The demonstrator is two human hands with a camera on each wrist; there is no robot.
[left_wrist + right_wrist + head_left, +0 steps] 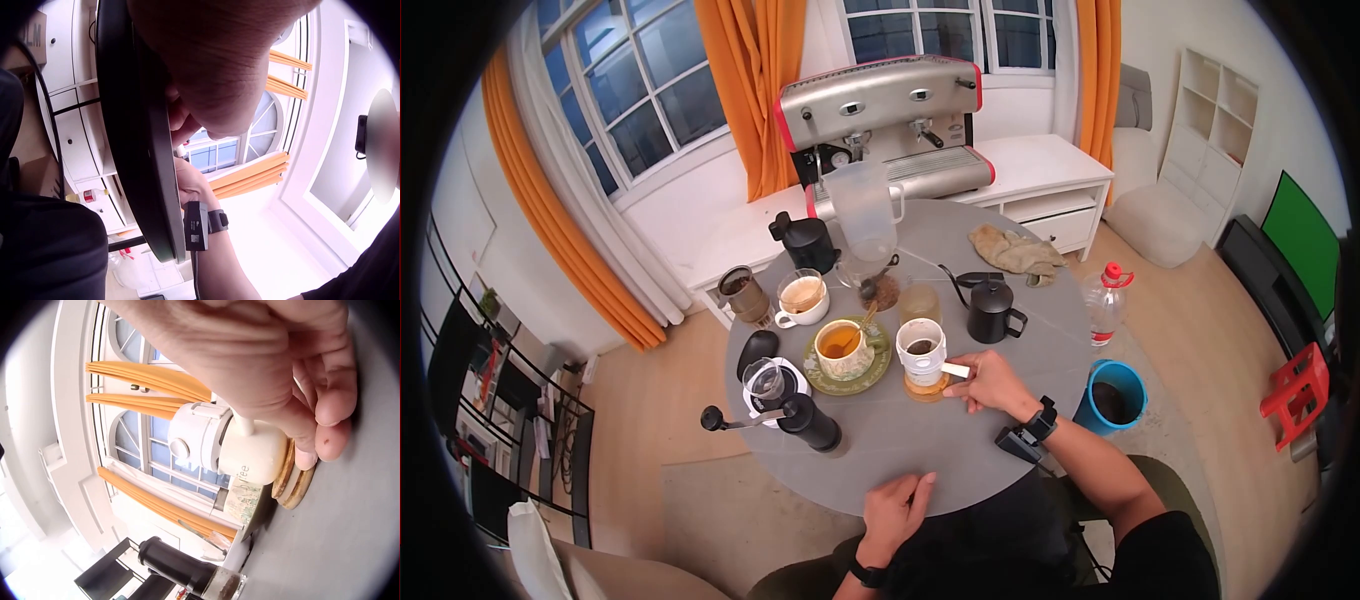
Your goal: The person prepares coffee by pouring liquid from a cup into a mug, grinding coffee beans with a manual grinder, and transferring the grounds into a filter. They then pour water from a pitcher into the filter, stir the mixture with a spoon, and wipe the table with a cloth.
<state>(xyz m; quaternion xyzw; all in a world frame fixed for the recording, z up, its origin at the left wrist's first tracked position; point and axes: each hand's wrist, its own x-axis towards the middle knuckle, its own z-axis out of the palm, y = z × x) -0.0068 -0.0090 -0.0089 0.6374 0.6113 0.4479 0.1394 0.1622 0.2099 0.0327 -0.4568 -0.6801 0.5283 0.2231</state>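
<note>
A white coffee dripper (pixel 921 347) with dark wet contents sits on a cream lettered server (pixel 253 453) with a straight white handle (pixel 955 370). Beneath it lies a layered wooden coaster (pixel 925 389). My right hand (pixel 992 384) is low beside the server, pinching the coaster's edge between thumb and fingertips; the handle passes by the hand, partly hidden in the right wrist view. Resting at the table's near edge, my left hand (pixel 895 512) holds nothing, thumb raised. Left of the dripper, a cup of amber liquid (pixel 840 343) stands on a green saucer (pixel 875 372).
A black gooseneck kettle (pixel 992 312) stands right of the dripper. Further left are a hand grinder (pixel 810 424), a white scale (pixel 800 380) and a cup with a filter (pixel 803 297). Behind stand a clear pitcher (pixel 865 205) and an espresso machine (pixel 880 110). A blue bucket (pixel 1138 385) is on the floor.
</note>
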